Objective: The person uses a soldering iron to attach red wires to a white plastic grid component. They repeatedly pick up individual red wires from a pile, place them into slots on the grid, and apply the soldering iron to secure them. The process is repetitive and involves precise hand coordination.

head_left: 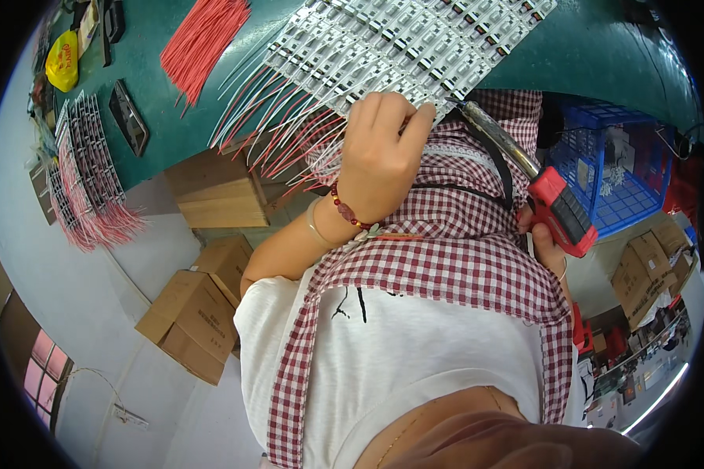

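A panel of small silver circuit boards (399, 47) lies at the table's front edge, with red and white wires (289, 133) fanning out from its near left side. My left hand (385, 152) is at the panel's near edge, fingers bent and pinched together; what they hold is hidden. In my right hand (546, 244) is a soldering iron (565, 213) with a red and black handle. Its metal barrel slants up and left, and the tip is by the panel's near right corner, close to my left fingers. Whether the tip touches the panel I cannot tell.
On the green table (152, 94) lie a bundle of red wires (205, 47), a dark phone-like device (129, 117) and a yellow package (62, 61). More wired panels (90, 164) hang over the left edge. A blue plastic basket (622, 168) stands right; cardboard boxes (192, 320) sit below.
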### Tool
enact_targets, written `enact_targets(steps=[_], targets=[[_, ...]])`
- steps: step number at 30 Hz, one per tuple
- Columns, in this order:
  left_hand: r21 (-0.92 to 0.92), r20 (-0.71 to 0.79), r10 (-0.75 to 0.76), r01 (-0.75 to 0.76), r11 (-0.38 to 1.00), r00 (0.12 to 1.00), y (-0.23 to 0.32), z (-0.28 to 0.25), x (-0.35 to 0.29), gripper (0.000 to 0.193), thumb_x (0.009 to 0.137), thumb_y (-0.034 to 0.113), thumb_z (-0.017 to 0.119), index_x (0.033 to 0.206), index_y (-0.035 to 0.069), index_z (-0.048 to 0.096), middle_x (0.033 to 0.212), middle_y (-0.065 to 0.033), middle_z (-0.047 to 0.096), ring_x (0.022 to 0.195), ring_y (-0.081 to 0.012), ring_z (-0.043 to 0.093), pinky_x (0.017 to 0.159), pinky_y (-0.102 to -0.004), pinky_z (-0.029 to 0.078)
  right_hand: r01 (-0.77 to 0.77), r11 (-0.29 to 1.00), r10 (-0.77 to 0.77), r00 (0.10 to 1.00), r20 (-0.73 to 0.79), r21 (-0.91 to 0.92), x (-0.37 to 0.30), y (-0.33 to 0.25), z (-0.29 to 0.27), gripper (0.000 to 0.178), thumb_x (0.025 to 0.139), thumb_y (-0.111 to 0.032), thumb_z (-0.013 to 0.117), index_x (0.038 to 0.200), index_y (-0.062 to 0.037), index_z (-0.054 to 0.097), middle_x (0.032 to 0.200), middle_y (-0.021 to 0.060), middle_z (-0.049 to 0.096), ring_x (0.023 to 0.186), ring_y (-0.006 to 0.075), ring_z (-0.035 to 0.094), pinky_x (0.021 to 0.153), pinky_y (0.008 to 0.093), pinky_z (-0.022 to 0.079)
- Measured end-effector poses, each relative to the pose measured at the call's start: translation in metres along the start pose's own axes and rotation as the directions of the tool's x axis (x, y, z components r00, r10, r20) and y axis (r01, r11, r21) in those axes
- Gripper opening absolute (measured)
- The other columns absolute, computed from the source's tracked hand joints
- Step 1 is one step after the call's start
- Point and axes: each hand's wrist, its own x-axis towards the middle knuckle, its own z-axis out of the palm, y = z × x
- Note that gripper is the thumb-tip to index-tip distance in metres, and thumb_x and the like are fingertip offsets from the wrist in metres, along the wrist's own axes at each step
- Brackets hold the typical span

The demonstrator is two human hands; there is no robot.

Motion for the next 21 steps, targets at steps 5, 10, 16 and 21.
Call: enact_targets(steps=[5,10,16,21], targets=[[-0.025,0.017,-0.040,0.041,0.999,0.999,0.000,0.002,-0.001,0.021,0.070,-0.004,0.069,0.090,0.004,0.068,0.076,-0.0060,0.052,0.071,-0.0236,0.052,0.063,-0.0347,0.042,0.002,1.000,-0.002,1.000,-0.002,-0.008,-0.002,0.003,0.000,0.038,0.083,-0.037,0.069,0.078,0.0000,0.065,0.066,0.0057,0.063,0.057,0.0167,0.060,0.056,0.0275,0.047],[-0.028,0.005,-0.070,0.070,0.997,0.998,0.000,0.004,-0.002,0.019,0.072,-0.003,0.070,0.089,0.004,0.067,0.075,-0.0061,0.052,0.071,-0.0240,0.052,0.064,-0.0352,0.043,-0.019,1.000,0.019,1.000,-0.019,0.004,-0.002,0.005,0.002,0.037,0.083,-0.037,0.069,0.078,-0.0012,0.066,0.066,0.0052,0.063,0.057,0.0170,0.060,0.056,0.0274,0.047],[0.009,-0.010,-0.073,0.073,0.997,0.997,-0.001,0.008,-0.001,0.017,0.071,-0.002,0.071,0.087,0.005,0.067,0.074,-0.0058,0.051,0.071,-0.0237,0.052,0.063,-0.0354,0.042,0.048,0.998,-0.048,0.999,0.003,-0.037,0.000,0.009,0.003,0.030,0.083,-0.033,0.069,0.080,-0.0028,0.065,0.067,0.0050,0.064,0.059,0.0186,0.061,0.056,0.0298,0.047],[0.012,-0.012,-0.074,0.074,0.997,0.997,-0.001,0.008,-0.001,0.016,0.071,-0.001,0.072,0.085,0.005,0.066,0.073,-0.0055,0.050,0.070,-0.0232,0.052,0.063,-0.0353,0.041,0.123,0.962,-0.127,0.992,-0.004,-0.245,-0.002,0.016,0.005,0.027,0.082,-0.031,0.069,0.083,-0.0047,0.066,0.070,0.0045,0.064,0.061,0.0197,0.062,0.058,0.0309,0.047]])
